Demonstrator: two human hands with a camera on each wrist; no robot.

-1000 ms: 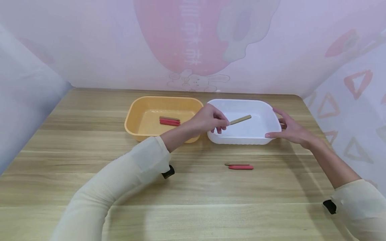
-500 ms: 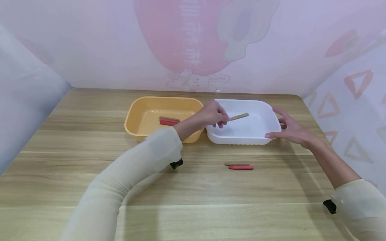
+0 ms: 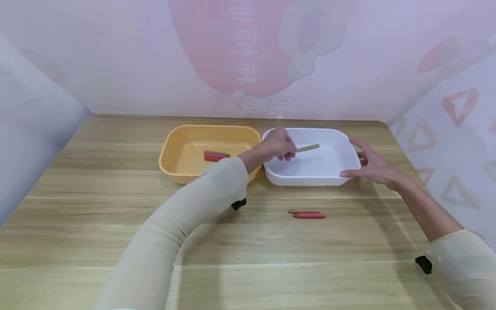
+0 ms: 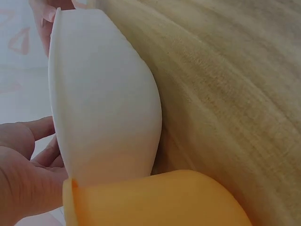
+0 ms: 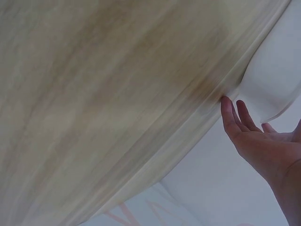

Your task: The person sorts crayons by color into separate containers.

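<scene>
Left grip (image 3: pixel 278 145) pinches a tan stick (image 3: pixel 308 148) above the white tray (image 3: pixel 310 181), right grip (image 3: pixel 373 167) spread flat against that tray's far side; two sticks (image 3: pixel 216 155) lie in the orange tray (image 3: pixel 170 165) beside, two more (image 3: pixel 307 213) remain on the bench (image 3: pixel 97 224) nearer, unsorted.

The wooden tabletop (image 3: pixel 97 241) is carrying an orange tub (image 3: pixel 174 165), a white tub (image 3: pixel 310 180) beside it, and two loose crayons (image 3: pixel 308 213) nearer the front.
</scene>
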